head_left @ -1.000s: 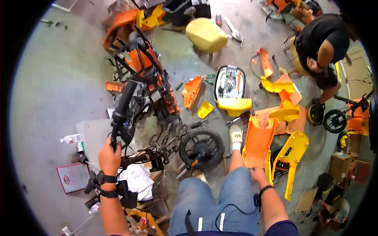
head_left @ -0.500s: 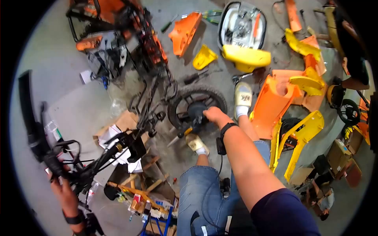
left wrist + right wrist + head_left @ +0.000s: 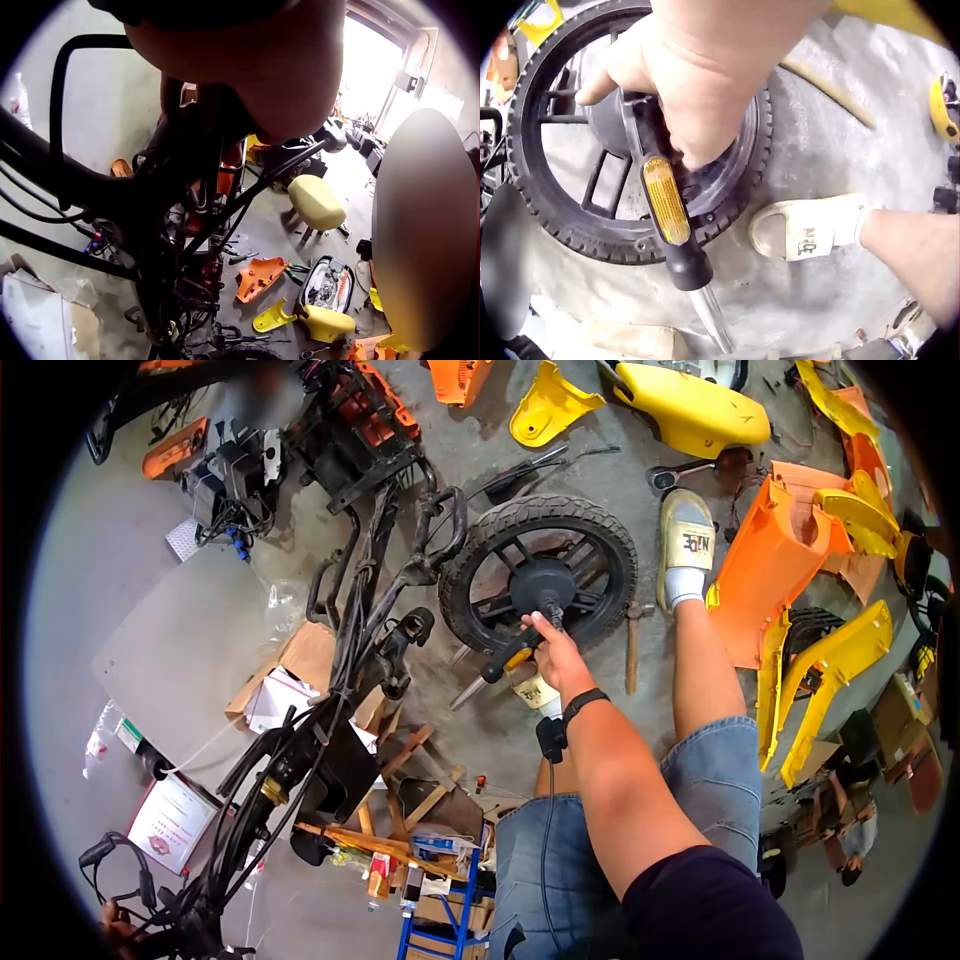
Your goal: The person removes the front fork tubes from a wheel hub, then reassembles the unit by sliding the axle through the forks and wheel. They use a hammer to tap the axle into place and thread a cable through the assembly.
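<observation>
At the lower left of the head view, my left hand (image 3: 118,922) grips the black handlebar (image 3: 97,176), mostly hidden behind it; the left wrist view shows the hand (image 3: 247,64) close above the bar. Black cables (image 3: 265,790) bunch along the bar. My right hand (image 3: 560,657) holds a black fork leg (image 3: 688,264) with an amber reflector (image 3: 665,201) and a silver tube end. Index finger extended, this hand is over the hub of a black spoked wheel (image 3: 470,545), which lies flat on the floor. The leg crosses the tyre beside my foot.
Left of the wheel stands the stripped vehicle frame (image 3: 375,560). Orange panels (image 3: 775,565) and yellow panels (image 3: 840,670) lie to the right. A hammer (image 3: 632,650) and a ratchet wrench (image 3: 680,472) are on the floor near my slippered foot (image 3: 687,545). A wooden stool (image 3: 400,850) stands lower left.
My right hand has left the orange panel and moved left to the wheel hub, taking hold of the fork leg. My left hand and the handlebar have swung down and left. The head view has shifted closer.
</observation>
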Motion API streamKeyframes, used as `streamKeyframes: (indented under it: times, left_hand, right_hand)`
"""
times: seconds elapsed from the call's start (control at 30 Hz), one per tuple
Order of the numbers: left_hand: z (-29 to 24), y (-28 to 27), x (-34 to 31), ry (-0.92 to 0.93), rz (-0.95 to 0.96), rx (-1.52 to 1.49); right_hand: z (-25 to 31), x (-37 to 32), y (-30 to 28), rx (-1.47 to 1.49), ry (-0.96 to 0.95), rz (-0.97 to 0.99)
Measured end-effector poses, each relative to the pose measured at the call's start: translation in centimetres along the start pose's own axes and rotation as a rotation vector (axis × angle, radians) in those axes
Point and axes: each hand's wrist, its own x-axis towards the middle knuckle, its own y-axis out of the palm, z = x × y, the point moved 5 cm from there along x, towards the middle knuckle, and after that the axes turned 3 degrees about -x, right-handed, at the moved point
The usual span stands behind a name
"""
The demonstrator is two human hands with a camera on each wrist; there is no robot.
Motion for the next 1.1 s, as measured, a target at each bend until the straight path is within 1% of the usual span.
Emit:
streamKeyframes:
  times: [0.03,0.07,0.13,0.17,0.2,0.27,0.3,0.33,0.4,0.43,0.47,0.53,0.57,0.6,0.63,0.67,0.7,0.73,0.8,0.83,0.87,0.93,1.0,1.03,1.07,1.1]
  left_hand:
    - [0.1,-0.1,-0.1,-0.001,0.002,0.007]
    - [0.2,-0.3,-0.1,0.006,-0.006,0.028]
    - [0.4,-0.5,-0.2,0.021,-0.031,0.064]
    - [0.3,-0.5,-0.2,0.014,-0.024,0.077]
    - [0.2,-0.5,-0.1,0.014,-0.027,0.074]
    - [0.3,0.1,0.1,0.04,0.002,0.024]
    - [0.5,0.2,0.1,0.022,-0.029,-0.001]
    - [0.5,0.1,0.1,-0.005,-0.021,-0.004]
    - [0.2,0.3,0.2,0.012,-0.003,-0.087]
    - [1.4,-0.4,-0.1,-0.117,-0.079,-0.161]
    - [1.6,-0.6,0.2,-0.071,-0.021,-0.196]
    - [1.9,-1.0,0.4,-0.154,0.083,-0.206]
    - [4.0,-0.7,0.8,0.047,0.126,-0.172]
    - [3.4,-0.2,0.5,-0.003,0.088,-0.239]
    - [3.6,-0.4,0.6,0.054,0.16,-0.263]
    - [3.7,-0.7,0.6,0.107,0.226,-0.289]
    - [2.8,-0.5,0.6,-0.021,0.244,-0.296]
    - [3.9,-0.7,0.4,0.097,0.21,-0.25]
    - [4.3,-0.8,0.0,-0.019,0.238,-0.307]
    - [6.2,-0.9,-0.1,0.029,0.191,-0.243]
    - [5.8,-0.6,-0.3,-0.019,0.18,-0.336]
    - [1.4,-0.8,0.3,0.193,0.153,-0.185]
    - [-0.2,-1.0,0.8,0.161,0.133,-0.241]
    - [-0.7,-1.2,1.2,0.185,0.135,-0.213]
    - [-0.2,-1.2,1.1,0.083,0.11,-0.271]
    - [1.0,-0.8,0.9,0.078,0.11,-0.24]
  right_hand:
    - [-0.7,0.4,0.0,-0.021,-0.01,-0.042]
    - [-1.5,0.8,0.2,-0.02,-0.005,-0.044]
    - [-1.6,1.4,0.6,0.07,-0.109,-0.175]
    - [-1.5,1.5,0.5,0.025,-0.095,-0.262]
    - [-1.9,1.6,0.5,0.024,-0.099,-0.26]
    - [-1.6,2.3,0.4,0.008,-0.152,-0.329]
    - [-0.6,1.3,1.1,-0.048,-0.133,-0.4]
    - [-0.3,0.9,1.4,-0.047,-0.142,-0.399]
    - [0.5,-0.6,2.1,-0.077,-0.183,-0.367]
    - [0.8,-1.4,2.5,-0.085,-0.25,-0.332]
    - [1.0,-2.4,2.7,-0.047,-0.268,-0.33]
    - [0.7,-4.2,2.3,0.011,-0.289,-0.321]
    - [0.8,-5.3,2.2,0.013,-0.287,-0.294]
    - [0.4,-6.0,1.3,-0.056,-0.28,-0.328]
    - [0.1,-6.3,0.9,-0.028,-0.279,-0.291]
    - [0.2,-7.1,0.6,-0.069,-0.324,-0.314]
    - [0.8,-8.7,0.9,-0.067,-0.244,-0.353]
    - [0.4,-8.9,0.5,-0.053,-0.263,-0.38]
    - [1.5,-11.0,1.1,-0.1,-0.303,-0.381]
    - [2.2,-11.8,1.6,-0.08,-0.296,-0.35]
    - [2.5,-13.0,2.1,-0.058,-0.281,-0.325]
    - [5.5,-15.8,4.1,-0.041,-0.28,-0.31]
    - [8.2,-16.6,4.7,-0.029,-0.274,-0.272]
    - [10.2,-17.6,5.7,0.024,-0.284,-0.289]
    - [12.1,-18.8,6.5,0.075,-0.289,-0.307]
    - [14.0,-18.8,6.6,0.07,-0.305,-0.288]
